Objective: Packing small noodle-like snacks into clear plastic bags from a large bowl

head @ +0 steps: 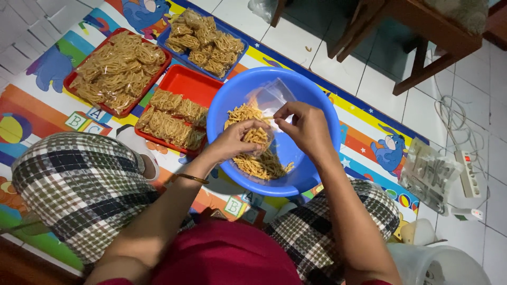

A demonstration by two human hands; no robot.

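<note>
- I count one blue basin at the centre of the frame, resting on the colourful play mat, with one loose heap of fried snack sticks in its lower part.
- My left hand is cupped and closed around a handful of sticks, held over the heap.
- My right hand pinches the rim of one clear plastic bag, holding its mouth open just beside my left hand; some sticks already sit inside it.
- Three trays lie in the upper left of the frame: a red tray piled with filled packets, a second red tray only partly covered with packets, and a blue tray of packets above them.
- My two checked knees flank the basin at the lower left and lower right.
- At the right edge lie one stack of empty bags and one white power strip on the tiled floor.
- A wooden chair stands at the upper right, well apart.
</note>
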